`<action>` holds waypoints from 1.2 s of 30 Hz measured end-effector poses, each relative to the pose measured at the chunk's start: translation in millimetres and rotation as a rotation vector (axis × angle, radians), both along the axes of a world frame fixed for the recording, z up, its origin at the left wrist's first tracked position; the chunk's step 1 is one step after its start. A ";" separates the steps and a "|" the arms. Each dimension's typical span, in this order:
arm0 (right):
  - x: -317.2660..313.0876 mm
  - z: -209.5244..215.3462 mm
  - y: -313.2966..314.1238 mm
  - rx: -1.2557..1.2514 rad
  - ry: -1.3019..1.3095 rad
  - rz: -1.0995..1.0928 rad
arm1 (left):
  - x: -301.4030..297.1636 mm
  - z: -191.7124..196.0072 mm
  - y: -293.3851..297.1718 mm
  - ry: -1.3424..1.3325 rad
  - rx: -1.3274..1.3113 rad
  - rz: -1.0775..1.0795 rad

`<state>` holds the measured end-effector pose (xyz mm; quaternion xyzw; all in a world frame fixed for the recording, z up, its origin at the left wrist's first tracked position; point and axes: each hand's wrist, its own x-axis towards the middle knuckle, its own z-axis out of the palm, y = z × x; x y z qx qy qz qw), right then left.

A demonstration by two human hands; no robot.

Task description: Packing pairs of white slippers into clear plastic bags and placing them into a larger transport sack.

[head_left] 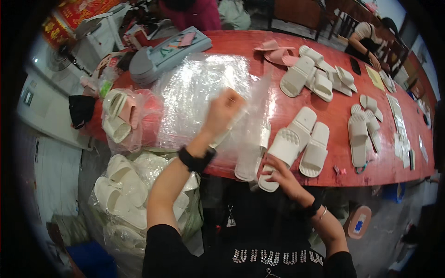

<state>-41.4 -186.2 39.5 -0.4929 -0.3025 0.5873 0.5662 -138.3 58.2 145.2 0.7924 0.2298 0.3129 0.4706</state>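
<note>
My left hand (225,110), smeared by motion, is curled up over a stack of clear plastic bags (199,83); anything inside it is hidden. Right of it a loose clear plastic bag (257,116) stands partly raised and blurred, with a white slipper (248,160) showing in or beneath it. My right hand (286,180) lies with fingers apart across the near end of a white slipper (289,139) that has a quilted-looking strap. Close beside that one is another white slipper (315,150).
More white slippers (299,74) and pink slippers (278,53) lie across the red table (333,116). A grey case (171,53) stands at the far left. Bagged slippers (123,116) sit on the left edge, others (125,190) in a sack below. Another person (371,41) sits far right.
</note>
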 end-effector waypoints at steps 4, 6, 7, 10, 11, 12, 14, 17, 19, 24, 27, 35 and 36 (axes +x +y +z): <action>6.1 29.8 5.4 0.200 0.561 -0.159 | 37.5 -68.9 -104.3 0.060 0.041 -0.339; 17.4 14.7 -13.5 0.084 0.467 -0.147 | 47.7 -82.1 -137.3 -0.004 0.148 -0.388; 20.1 10.5 -21.9 -0.031 0.379 -0.121 | 49.2 -88.0 -149.1 -0.021 0.123 -0.397; 29.1 -8.2 -40.7 -0.098 0.362 -0.220 | 53.1 -103.2 -165.3 -0.030 0.065 -0.448; 32.9 -15.6 -48.3 -0.130 0.327 -0.279 | 54.2 -108.8 -168.0 -0.016 0.040 -0.475; 32.1 -12.2 -49.8 -0.135 0.327 -0.294 | 55.2 -120.2 -166.0 0.005 0.137 -0.502; 30.6 -3.7 -46.3 -0.097 0.230 -0.379 | 55.4 -110.8 -160.3 0.003 0.059 -0.555; 39.0 -10.3 -50.9 -0.043 0.302 -0.492 | 46.3 -102.3 -153.7 -0.015 -0.067 -0.586; 51.1 -8.3 -53.8 -0.012 0.365 -0.452 | 37.0 -95.1 -148.0 0.064 0.493 -0.428; 54.4 -6.4 -56.9 -0.082 0.263 -0.681 | 32.7 -133.8 -136.5 0.252 0.244 -0.478; 42.6 17.9 -48.9 0.065 -0.550 -0.897 | 37.5 -124.3 -132.8 0.166 0.164 -0.233; 67.1 50.4 -51.0 -0.046 -2.028 -0.181 | 44.5 -80.4 -126.9 0.015 0.445 -0.381; 74.6 52.2 -50.2 -0.006 -2.132 -0.203 | 42.9 -80.9 -123.4 0.020 0.447 -0.374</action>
